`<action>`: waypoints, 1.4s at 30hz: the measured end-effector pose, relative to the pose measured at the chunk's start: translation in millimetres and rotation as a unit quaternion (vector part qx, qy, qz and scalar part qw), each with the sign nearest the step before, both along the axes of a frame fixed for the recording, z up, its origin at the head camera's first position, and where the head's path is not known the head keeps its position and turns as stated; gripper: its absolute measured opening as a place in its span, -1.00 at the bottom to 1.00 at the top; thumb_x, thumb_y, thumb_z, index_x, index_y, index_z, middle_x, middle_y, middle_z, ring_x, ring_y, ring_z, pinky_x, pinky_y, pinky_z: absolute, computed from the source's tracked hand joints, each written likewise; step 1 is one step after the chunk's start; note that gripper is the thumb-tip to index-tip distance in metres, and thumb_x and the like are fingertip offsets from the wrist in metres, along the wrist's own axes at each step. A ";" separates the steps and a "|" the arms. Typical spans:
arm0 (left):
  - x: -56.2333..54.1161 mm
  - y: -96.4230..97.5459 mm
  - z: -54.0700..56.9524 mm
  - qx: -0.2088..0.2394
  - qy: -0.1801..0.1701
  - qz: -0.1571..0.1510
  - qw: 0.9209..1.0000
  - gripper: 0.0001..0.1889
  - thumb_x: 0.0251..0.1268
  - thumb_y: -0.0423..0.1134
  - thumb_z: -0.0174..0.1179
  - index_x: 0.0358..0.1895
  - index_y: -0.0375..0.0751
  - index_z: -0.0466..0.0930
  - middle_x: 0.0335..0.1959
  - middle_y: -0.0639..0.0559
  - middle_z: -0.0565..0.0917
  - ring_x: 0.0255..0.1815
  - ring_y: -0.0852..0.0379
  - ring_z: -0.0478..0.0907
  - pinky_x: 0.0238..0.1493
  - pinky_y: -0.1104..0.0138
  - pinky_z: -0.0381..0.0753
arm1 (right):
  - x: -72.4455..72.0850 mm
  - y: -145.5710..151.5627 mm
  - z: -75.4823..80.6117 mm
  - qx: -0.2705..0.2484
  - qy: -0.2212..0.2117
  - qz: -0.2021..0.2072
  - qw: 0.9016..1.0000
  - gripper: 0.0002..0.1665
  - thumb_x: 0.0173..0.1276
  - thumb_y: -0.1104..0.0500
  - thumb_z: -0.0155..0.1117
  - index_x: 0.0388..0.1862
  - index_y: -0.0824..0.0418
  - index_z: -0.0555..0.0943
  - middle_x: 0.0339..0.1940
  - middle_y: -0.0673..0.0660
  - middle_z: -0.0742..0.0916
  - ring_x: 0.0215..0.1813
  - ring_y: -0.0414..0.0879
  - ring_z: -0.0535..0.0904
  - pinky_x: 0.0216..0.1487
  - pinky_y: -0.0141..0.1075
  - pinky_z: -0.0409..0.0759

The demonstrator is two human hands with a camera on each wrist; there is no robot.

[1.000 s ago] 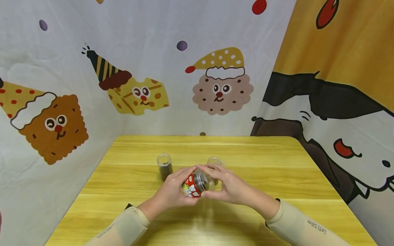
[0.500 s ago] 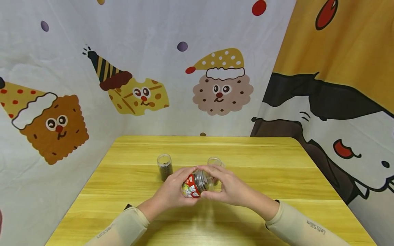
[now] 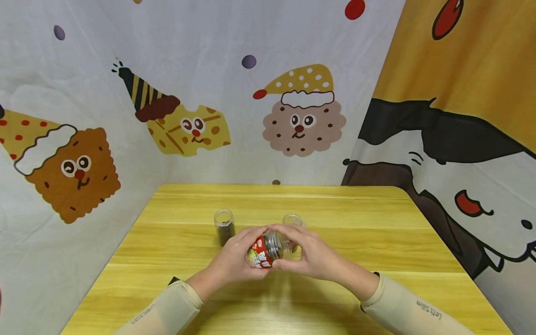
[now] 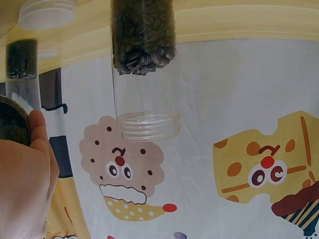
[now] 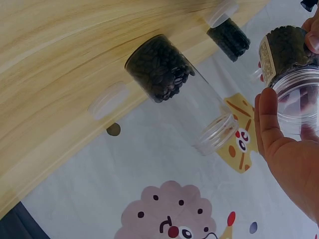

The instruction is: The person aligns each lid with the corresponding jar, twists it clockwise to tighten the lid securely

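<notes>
Low over the middle of the table, both hands hold a tilted clear plastic jar (image 3: 258, 255) with a red label. My left hand (image 3: 236, 257) grips its labelled body, which holds dark contents in the right wrist view. My right hand (image 3: 307, 253) curls its fingers and thumb round the jar's clear ribbed end (image 5: 299, 99). A tall uncapped jar (image 3: 224, 229), partly filled with dark beans, stands beyond the left hand. Behind the right fingers another uncapped jar (image 3: 291, 219) of dark contents shows only its upper part; the right wrist view shows more of that jar (image 5: 162, 69).
Translucent lids lie on the wooden table (image 3: 184, 204), one lid (image 5: 109, 99) beside the nearer jar in the right wrist view and another lid (image 5: 222, 12) by the farther jar. A patterned cloth backdrop (image 3: 243, 167) rises behind the table's back edge.
</notes>
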State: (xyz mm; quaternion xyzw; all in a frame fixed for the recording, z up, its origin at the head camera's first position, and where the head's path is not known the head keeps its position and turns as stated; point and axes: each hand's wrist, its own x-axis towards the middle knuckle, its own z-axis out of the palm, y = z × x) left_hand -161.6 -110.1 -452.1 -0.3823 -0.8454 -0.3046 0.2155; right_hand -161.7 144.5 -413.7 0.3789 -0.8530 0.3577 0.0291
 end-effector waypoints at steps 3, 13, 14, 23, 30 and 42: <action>-0.7 -0.2 -0.2 -0.002 0.007 0.000 1.000 0.05 -0.25 -0.11 0.78 0.45 -0.31 0.49 0.27 -0.17 0.69 0.20 -0.04 0.73 0.16 0.26 0.83 | -0.6 0.3 -0.7 -0.004 0.000 0.001 1.000 -0.07 0.34 -0.13 0.59 0.63 -0.07 0.42 0.41 0.14 0.66 -0.08 -0.08 0.71 -0.35 -0.38 0.75; 0.4 0.9 -0.2 -0.007 0.005 0.006 1.000 0.08 -0.29 -0.11 0.79 0.47 -0.28 0.48 0.28 -0.16 0.68 0.19 -0.03 0.72 0.15 0.24 0.84 | 0.2 -0.1 -2.5 -0.012 -0.010 -0.018 1.000 -0.07 0.38 -0.15 0.55 0.62 0.10 0.43 -0.03 0.08 0.78 -0.22 -0.15 0.71 -0.26 -0.30 0.79; 0.8 0.9 -0.2 -0.007 0.004 0.007 1.000 0.08 -0.29 -0.11 0.79 0.47 -0.28 0.48 0.28 -0.16 0.68 0.19 -0.04 0.72 0.15 0.24 0.84 | 0.5 0.0 -2.5 -0.010 -0.008 -0.020 1.000 -0.07 0.38 -0.15 0.55 0.62 0.11 0.43 -0.08 0.08 0.77 -0.23 -0.16 0.70 -0.26 -0.30 0.78; 1.8 0.6 -1.5 -0.014 -0.001 0.017 1.000 0.10 -0.29 -0.07 0.80 0.48 -0.27 0.47 0.30 -0.16 0.67 0.21 -0.06 0.72 0.16 0.20 0.84 | 2.9 2.5 1.0 0.037 -0.011 -0.027 0.999 0.17 0.27 -0.25 0.59 0.73 0.07 0.27 0.53 0.30 0.53 -0.13 -0.20 0.66 -0.20 -0.34 0.76; 1.9 -1.4 -1.7 -0.015 0.002 0.022 1.000 0.09 -0.33 -0.09 0.81 0.45 -0.28 0.49 0.29 -0.16 0.68 0.22 -0.06 0.72 0.18 0.20 0.83 | 1.8 7.5 4.0 0.056 0.028 0.020 0.998 0.25 0.33 -0.14 0.59 0.78 0.15 0.09 0.50 0.29 0.55 -0.14 -0.13 0.68 -0.10 -0.31 0.77; 3.3 -3.4 -2.5 -0.020 0.002 0.024 1.000 0.09 -0.32 -0.08 0.80 0.46 -0.25 0.49 0.28 -0.14 0.69 0.22 -0.05 0.72 0.19 0.20 0.83 | -0.4 8.0 3.6 0.051 0.010 0.024 0.998 0.12 0.29 -0.10 0.64 0.71 0.10 0.28 0.36 0.25 0.66 -0.14 -0.13 0.69 -0.22 -0.44 0.72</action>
